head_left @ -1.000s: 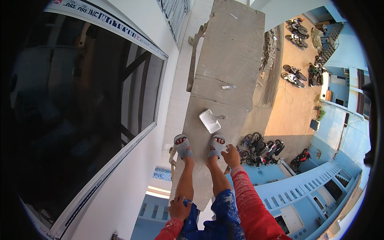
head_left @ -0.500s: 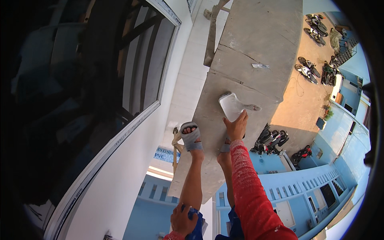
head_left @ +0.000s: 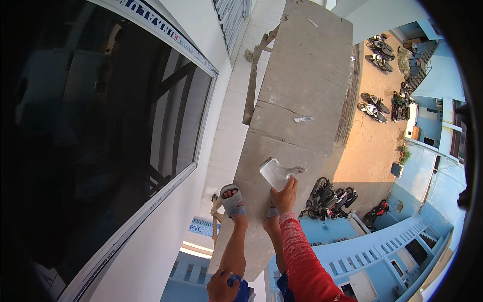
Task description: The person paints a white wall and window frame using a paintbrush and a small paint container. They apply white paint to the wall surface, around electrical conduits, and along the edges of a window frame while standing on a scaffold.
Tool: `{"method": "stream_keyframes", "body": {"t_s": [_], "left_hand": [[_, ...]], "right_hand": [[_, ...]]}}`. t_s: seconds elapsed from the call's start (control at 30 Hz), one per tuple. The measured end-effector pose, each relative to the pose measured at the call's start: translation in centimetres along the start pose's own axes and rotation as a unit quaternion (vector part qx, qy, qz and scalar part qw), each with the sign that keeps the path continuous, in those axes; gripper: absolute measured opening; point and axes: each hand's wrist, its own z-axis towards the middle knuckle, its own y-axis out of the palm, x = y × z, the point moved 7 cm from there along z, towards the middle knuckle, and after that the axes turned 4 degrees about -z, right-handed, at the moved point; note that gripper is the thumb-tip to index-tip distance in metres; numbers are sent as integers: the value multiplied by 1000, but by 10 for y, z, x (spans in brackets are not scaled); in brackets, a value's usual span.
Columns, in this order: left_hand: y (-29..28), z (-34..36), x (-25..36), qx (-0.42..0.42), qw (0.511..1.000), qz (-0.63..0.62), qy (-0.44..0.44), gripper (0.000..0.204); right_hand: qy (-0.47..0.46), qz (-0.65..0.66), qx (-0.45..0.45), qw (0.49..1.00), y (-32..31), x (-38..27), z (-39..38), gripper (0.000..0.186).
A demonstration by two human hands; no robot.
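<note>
A white plastic scoop-like pan (head_left: 274,171) with a grey, crusted handle (head_left: 298,170) sticking out to the right lies on the grey plank platform (head_left: 307,65). My right hand (head_left: 285,196), in a dusty red sleeve, grips the pan's near edge with bent fingers. Down at the bottom, my left hand (head_left: 221,283) rests loosely on my left leg by the blue shorts, fingers apart, holding nothing. My left foot (head_left: 233,200), in a grey sandal, stands on the plank; my right one is mostly hidden behind my right hand and arm. A small pale strip (head_left: 304,119) lies farther along.
A dark framed glass window (head_left: 115,141) in a white wall fills the left, beside a tiled strip (head_left: 221,161). Past the plank's right edge is a drop to a courtyard with parked motorbikes (head_left: 375,105) and light-blue buildings (head_left: 427,196). Wooden supports (head_left: 256,85) show along the left edge.
My right hand has moved from beside my right foot forward and left onto the white pan, taking hold of its edge. My left hand stays on my leg; the view has shifted slightly.
</note>
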Motion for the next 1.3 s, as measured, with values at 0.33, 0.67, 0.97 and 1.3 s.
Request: {"method": "stream_keyframes", "body": {"t_s": [0.33, 0.67, 0.97, 1.3], "left_hand": [[-97, -4, 114, -51, 983, -141, 107, 47], [-253, -143, 246, -335, 719, -567, 222, 52], [-291, -230, 263, -515, 614, -557, 219, 51], [-287, -245, 267, -606, 570, -517, 203, 46]], "right_hand": [[-244, -86, -111, 960, -278, -123, -117, 89], [-401, -146, -220, 877, -509, -239, -244, 87], [-555, -193, -220, 778, -628, -332, -328, 85], [-616, -197, -145, 749, -680, -362, -363, 91]]}}
